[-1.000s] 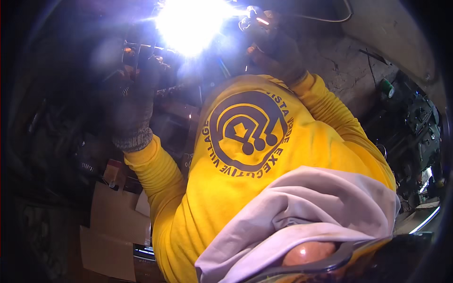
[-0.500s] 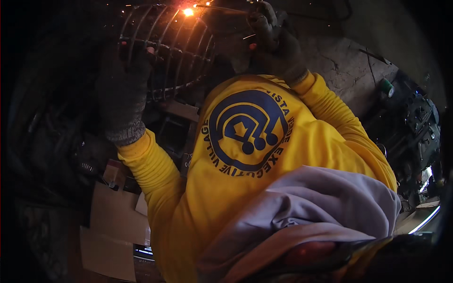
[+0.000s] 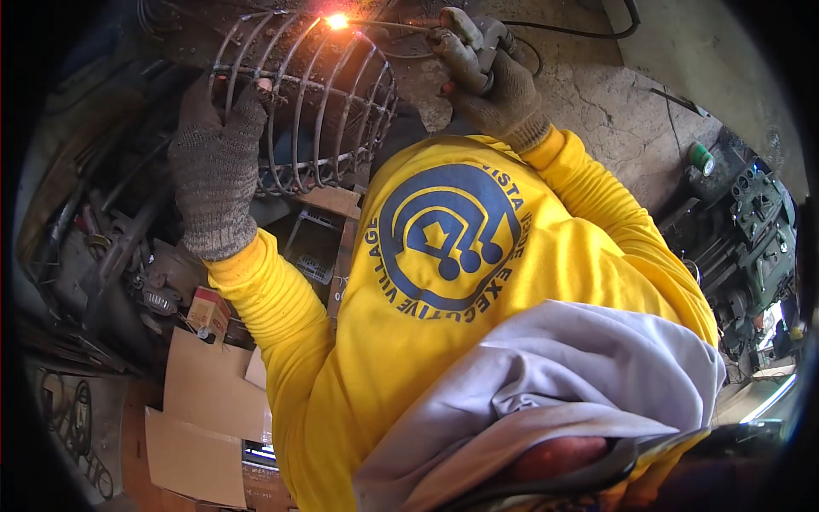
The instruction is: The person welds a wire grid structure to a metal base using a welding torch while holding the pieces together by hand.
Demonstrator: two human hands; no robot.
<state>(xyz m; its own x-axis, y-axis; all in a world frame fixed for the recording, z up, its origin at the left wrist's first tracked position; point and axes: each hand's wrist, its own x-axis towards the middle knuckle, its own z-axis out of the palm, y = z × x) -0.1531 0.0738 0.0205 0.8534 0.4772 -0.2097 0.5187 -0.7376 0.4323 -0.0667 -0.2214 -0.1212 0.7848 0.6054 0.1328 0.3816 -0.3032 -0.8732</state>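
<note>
Rod (image 3: 390, 25) points left, long axis crosswise, seemingly touching barred cage (image 3: 316, 84).

Metal workshop: welding holder (image 3: 461, 61), glowing spot (image 3: 338, 21) on barred frame (image 3: 304, 81), cracked concrete floor (image 3: 589, 107), dark machinery (image 3: 755, 226) along its right edge.

left hand (image 3: 217, 162): gloved, got hold of the barred metal cage (image 3: 328, 87)
right hand (image 3: 508, 101): gloved too, wrapped round the holder (image 3: 461, 61)
thin rod (image 3: 397, 26): pointing at that orange glow (image 3: 338, 21)
</note>
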